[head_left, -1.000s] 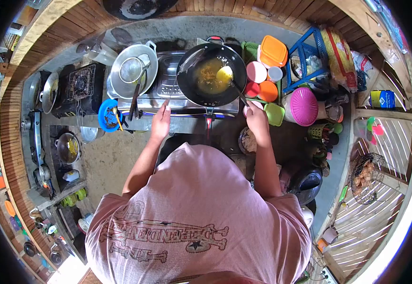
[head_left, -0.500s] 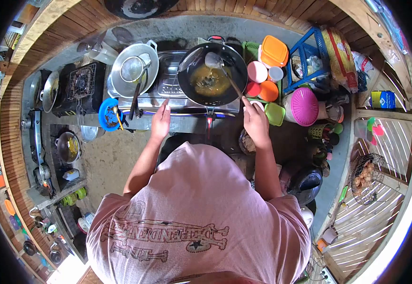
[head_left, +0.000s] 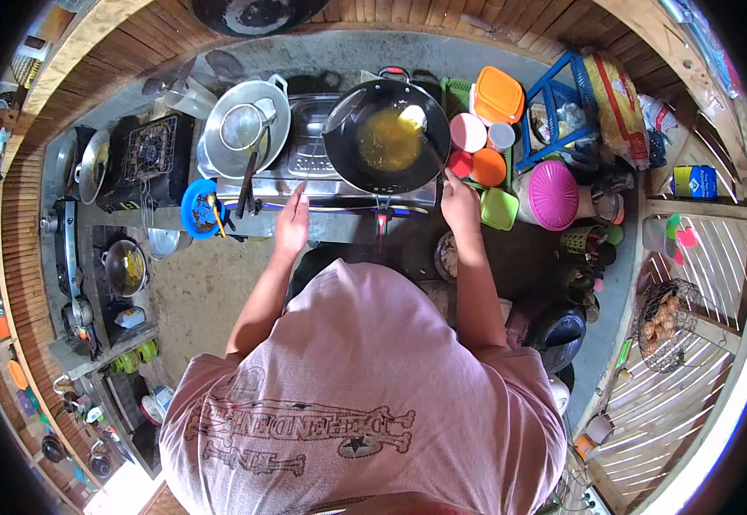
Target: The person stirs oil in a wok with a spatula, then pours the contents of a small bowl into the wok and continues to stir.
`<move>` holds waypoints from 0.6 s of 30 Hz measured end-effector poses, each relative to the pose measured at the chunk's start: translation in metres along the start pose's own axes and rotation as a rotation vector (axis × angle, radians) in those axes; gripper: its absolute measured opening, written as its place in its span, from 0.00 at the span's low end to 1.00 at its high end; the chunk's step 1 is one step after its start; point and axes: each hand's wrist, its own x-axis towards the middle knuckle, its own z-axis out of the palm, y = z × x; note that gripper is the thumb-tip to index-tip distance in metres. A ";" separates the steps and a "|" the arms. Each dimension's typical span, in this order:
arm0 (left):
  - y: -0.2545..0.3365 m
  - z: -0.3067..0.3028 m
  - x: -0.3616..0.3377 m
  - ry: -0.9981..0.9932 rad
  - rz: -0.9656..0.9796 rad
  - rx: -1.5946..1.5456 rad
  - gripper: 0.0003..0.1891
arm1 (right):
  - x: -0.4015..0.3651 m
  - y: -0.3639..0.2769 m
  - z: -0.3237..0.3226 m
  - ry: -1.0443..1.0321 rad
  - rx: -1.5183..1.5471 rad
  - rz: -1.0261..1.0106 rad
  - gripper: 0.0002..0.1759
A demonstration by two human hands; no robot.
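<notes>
My right hand [head_left: 461, 206] is closed round the handle of a spatula [head_left: 413, 118], whose metal head catches the light inside the black wok [head_left: 341, 159]. Yellowish oil [head_left: 389, 142] with small dark bits lies in the wok's bottom. The wok stands on the right side of a gas stove [head_left: 309, 163]. My left hand [head_left: 292, 225] is held at the stove's front edge, fingers stretched out, with nothing in it. Left of the wok, a strainer [head_left: 241, 127] with a dark handle rests across a large metal pot [head_left: 210, 150].
A blue bowl [head_left: 189, 210] with dark contents and a spoon sits at the stove's left front. Several lidded containers, among them an orange one [head_left: 500, 93] and a pink one [head_left: 552, 196], crowd the right. A blue rack [head_left: 553, 86] stands behind them.
The spatula head has moved right and slightly down within the wok, tilting so it shines. My right hand has shifted slightly. More of the oil's surface shows. My left hand stays about where it was.
</notes>
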 end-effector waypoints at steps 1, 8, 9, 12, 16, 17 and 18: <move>0.001 -0.001 -0.001 0.001 0.000 0.000 0.27 | 0.000 -0.003 -0.001 -0.083 0.053 0.088 0.21; 0.007 -0.002 -0.005 0.012 -0.028 -0.021 0.26 | -0.013 -0.013 -0.003 -0.170 0.311 0.058 0.20; 0.010 -0.002 -0.005 0.012 -0.037 -0.004 0.26 | -0.016 -0.014 -0.006 -0.171 0.311 0.057 0.20; 0.001 -0.001 -0.001 0.009 -0.044 -0.049 0.26 | -0.027 -0.021 -0.020 0.019 0.036 -0.299 0.21; 0.003 -0.001 0.000 -0.003 -0.059 -0.051 0.26 | -0.030 -0.022 -0.031 0.114 -0.086 -0.300 0.22; 0.000 0.000 0.001 0.008 -0.040 -0.033 0.26 | -0.027 -0.016 -0.028 0.115 -0.087 -0.299 0.22; 0.003 0.001 0.001 0.020 -0.021 -0.015 0.27 | -0.024 -0.011 -0.026 0.128 -0.108 -0.270 0.22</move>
